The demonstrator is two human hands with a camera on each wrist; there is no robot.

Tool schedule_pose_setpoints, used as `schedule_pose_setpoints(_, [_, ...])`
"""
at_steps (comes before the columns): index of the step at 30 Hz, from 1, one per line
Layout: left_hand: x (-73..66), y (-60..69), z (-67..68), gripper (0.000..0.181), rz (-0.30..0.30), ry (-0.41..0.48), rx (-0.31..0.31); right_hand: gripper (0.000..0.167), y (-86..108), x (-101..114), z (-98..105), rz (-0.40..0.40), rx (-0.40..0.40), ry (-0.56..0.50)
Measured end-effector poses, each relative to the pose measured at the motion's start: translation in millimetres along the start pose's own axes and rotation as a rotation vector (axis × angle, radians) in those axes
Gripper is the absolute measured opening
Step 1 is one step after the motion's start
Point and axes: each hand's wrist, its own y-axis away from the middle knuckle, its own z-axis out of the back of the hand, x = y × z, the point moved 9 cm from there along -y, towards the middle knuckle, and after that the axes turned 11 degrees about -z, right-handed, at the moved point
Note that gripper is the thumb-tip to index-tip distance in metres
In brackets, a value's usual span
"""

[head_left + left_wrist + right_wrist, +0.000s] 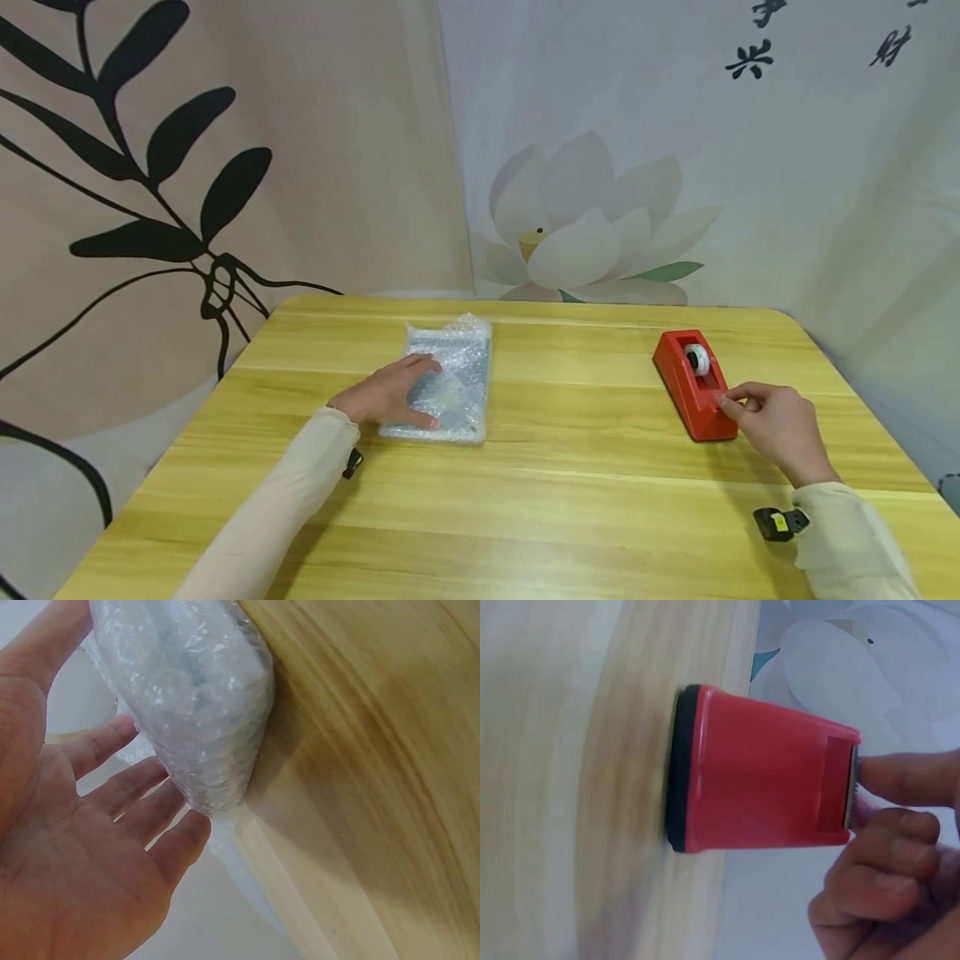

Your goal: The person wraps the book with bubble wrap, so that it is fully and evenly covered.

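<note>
A flat package in clear bubble wrap (459,392) lies left of centre on the table. My left hand (392,390) rests on its left part with fingers spread and fairly straight. In the left wrist view the fingertips of that hand (112,817) meet the edge of the bubble wrap (191,697). To the right stands a red tape dispenser (686,385) holding a white-cored tape roll (697,359). At its front end, my right hand (780,425) pinches the tape with thumb and forefinger, beside the serrated cutter (851,787). The clear tape itself barely shows.
The wooden table (570,500) ends at a back edge against a hanging cloth (360,150) printed with leaves, a lotus and characters. Bare tabletop separates the package from the dispenser. A small black device (780,523) sits at the right wrist.
</note>
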Motion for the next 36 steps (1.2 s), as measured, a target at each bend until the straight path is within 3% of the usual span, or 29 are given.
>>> schedule_pose_setpoints(7, [-2.7, -2.4, 0.3, 0.088, -0.013, -0.003, 0.003, 0.029, 1.2, -9.7, 1.3, -0.068, -0.036, -0.107])
schedule_pose_setpoints(15, [-2.2, -2.5, -2.4, 0.089, -0.009, -0.005, 0.008, 0.015, 8.0, -0.8, 7.1, 0.038, -0.204, -0.099])
schedule_pose_setpoints(26, [-1.9, -2.7, -3.7, 0.088, -0.012, -0.002, 0.006, 0.013, 16.9, 9.1, 10.6, 0.098, -0.299, -0.071])
schedule_pose_setpoints(30, [-3.3, -3.3, -0.7, 0.089, -0.013, -0.015, 0.005, 0.018, 10.3, 13.5, 19.3, 0.09, -0.288, -0.13])
schedule_pose_setpoints(36, [-3.3, -1.6, 2.9, 0.09, -0.005, -0.004, -0.003, 0.033, -6.6, 7.0, 18.9, -0.061, -0.124, -0.243])
